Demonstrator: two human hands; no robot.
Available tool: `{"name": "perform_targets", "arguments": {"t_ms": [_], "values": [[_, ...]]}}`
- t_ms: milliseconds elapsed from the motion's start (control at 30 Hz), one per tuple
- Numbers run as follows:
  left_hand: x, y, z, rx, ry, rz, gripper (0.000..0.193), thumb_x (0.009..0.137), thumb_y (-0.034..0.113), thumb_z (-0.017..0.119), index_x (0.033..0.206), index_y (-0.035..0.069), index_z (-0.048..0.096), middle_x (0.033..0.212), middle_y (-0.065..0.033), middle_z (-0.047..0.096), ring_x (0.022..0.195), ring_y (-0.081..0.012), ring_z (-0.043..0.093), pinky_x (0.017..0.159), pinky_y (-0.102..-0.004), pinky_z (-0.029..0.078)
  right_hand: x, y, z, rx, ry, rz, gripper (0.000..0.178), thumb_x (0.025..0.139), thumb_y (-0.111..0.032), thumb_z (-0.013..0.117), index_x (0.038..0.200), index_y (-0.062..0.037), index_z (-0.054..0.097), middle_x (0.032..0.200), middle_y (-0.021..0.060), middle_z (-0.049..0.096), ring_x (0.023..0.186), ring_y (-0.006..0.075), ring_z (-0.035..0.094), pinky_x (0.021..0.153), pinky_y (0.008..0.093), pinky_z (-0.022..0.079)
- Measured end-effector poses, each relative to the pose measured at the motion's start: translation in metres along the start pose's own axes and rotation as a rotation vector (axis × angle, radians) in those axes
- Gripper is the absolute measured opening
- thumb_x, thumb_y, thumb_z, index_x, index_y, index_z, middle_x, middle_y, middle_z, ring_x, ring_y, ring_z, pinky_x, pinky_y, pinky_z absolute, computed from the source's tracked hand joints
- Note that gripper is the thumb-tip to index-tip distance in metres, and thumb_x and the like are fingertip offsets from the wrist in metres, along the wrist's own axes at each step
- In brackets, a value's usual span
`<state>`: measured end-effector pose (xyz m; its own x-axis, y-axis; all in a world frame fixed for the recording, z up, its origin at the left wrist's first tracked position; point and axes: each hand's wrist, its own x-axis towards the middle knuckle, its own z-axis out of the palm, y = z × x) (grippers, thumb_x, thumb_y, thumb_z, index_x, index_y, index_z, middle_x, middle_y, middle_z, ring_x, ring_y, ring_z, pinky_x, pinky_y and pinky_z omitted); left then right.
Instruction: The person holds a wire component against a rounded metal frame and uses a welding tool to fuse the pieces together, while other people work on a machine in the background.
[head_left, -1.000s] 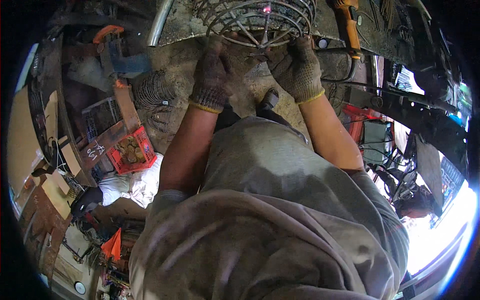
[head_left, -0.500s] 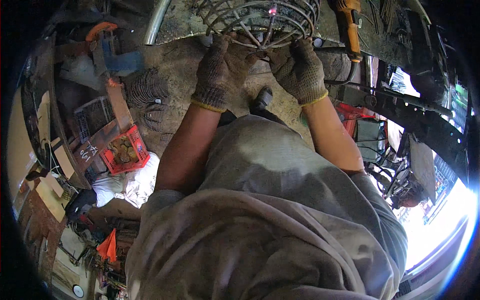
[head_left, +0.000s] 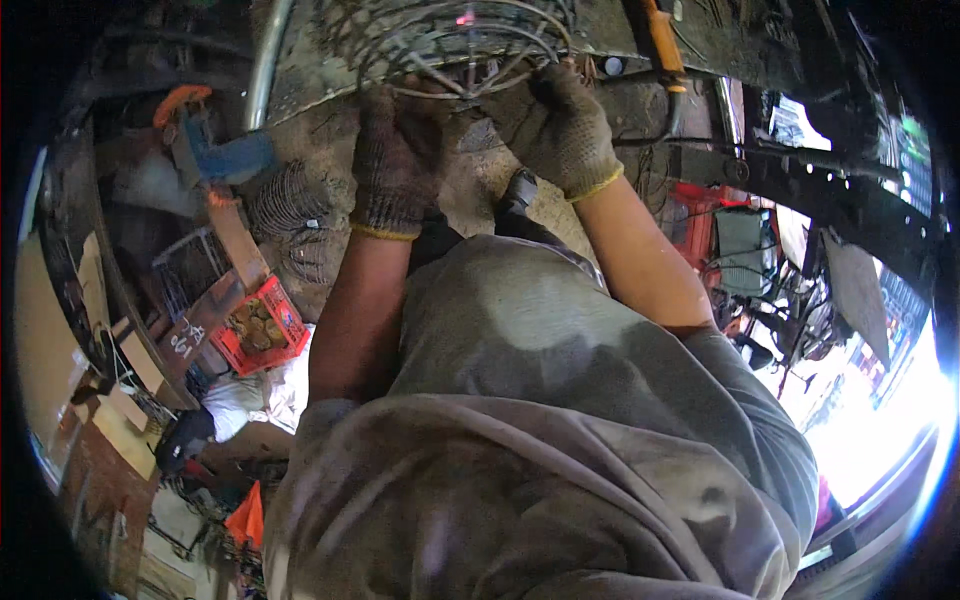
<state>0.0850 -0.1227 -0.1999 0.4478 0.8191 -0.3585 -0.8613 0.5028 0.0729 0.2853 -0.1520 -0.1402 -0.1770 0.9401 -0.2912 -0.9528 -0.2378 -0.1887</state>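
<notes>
A round cage of bent metal rods (head_left: pixel 468 96) rests at the top of the view, on the near side of a dark workbench. Both my hands wear dirty knitted work gloves with yellow cuffs. My left hand (head_left: pixel 395 165) is closed at the cage's near left rim, its fingertips partly hidden and dark. On the near right rim, my right hand (head_left: pixel 568 135) has its fingers wrapped around the rod. A small pinkish-red bright spot shows on an upright rod near the top edge. The far part of the cage is cut off by the frame.
An orange-yellow handheld power tool (head_left: pixel 664 45) lies on the bench right of the cage. A bare metal tube (head_left: pixel 268 65) is at the left. Below left, coiled rods (head_left: pixel 285 205) lie on the floor near a red crate (head_left: pixel 290 308) and a white sack (head_left: pixel 288 392).
The whole view has turned a little, so bench, tool and crate appear shifted. Cage and both hands now sit further left in the picture; both hands stay at its near rim.
</notes>
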Motion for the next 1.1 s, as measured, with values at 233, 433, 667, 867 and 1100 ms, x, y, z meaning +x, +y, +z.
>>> {"name": "perform_targets", "arguments": {"t_ms": [233,433,667,867,1100], "values": [[-0.003,-0.007,0.026,0.19,-0.043,-0.007,0.043,0.094,0.048,0.06,0.118,0.013,0.067,0.13,-0.0134,0.063,0.121,-0.0364,0.057,0.109,-0.0594,0.039,0.011,0.007,-0.024,-0.182,0.086,-0.097,0.04,0.103,-0.031,0.047,0.13,-0.0009,0.053,0.132,0.0161,0.059,0.123,0.0297,0.056,0.11,0.0446,0.042],[0.0,-0.001,0.021,0.203,-0.091,-0.041,0.051,0.091,0.047,0.064,0.128,0.011,0.062,0.132,-0.017,0.06,0.124,-0.0397,0.054,0.11,-0.0601,0.037,0.013,0.01,-0.014,-0.057,0.094,-0.084,0.042,0.105,-0.034,0.043,0.13,-0.0017,0.053,0.13,0.0151,0.06,0.12,0.0295,0.058,0.108,0.045,0.043],[0.0,-0.002,0.013,0.204,-0.147,-0.014,0.057,0.091,0.046,0.064,0.134,0.01,0.055,0.135,-0.0173,0.058,0.126,-0.0386,0.053,0.11,-0.0604,0.038,0.012,0.016,-0.035,-1.22,0.036,-0.46,0.041,0.103,-0.037,0.048,0.127,-0.005,0.056,0.124,0.0115,0.064,0.118,0.0271,0.058,0.107,0.0452,0.043],[0.002,-0.008,0.02,0.189,0.054,0.041,0.057,0.093,0.049,0.06,0.135,0.01,0.054,0.131,-0.0148,0.06,0.121,-0.0372,0.057,0.105,-0.0586,0.044,0.014,0.017,-0.027,-0.891,0.102,-0.353,0.035,0.101,-0.035,0.054,0.117,-0.0041,0.06,0.112,0.0108,0.067,0.106,0.0252,0.064,0.1,0.0403,0.049],[0.002,-0.015,0.025,0.326,0.098,0.133,0.053,0.094,0.051,0.057,0.126,0.01,0.058,0.126,-0.0155,0.062,0.118,-0.0388,0.058,0.105,-0.0572,0.044,0.014,0.006,-0.023,0.054,-0.066,-0.054,0.028,0.098,-0.031,0.06,0.108,-0.0043,0.061,0.101,0.0076,0.068,0.093,0.0206,0.066,0.083,0.0333,0.056]]}}
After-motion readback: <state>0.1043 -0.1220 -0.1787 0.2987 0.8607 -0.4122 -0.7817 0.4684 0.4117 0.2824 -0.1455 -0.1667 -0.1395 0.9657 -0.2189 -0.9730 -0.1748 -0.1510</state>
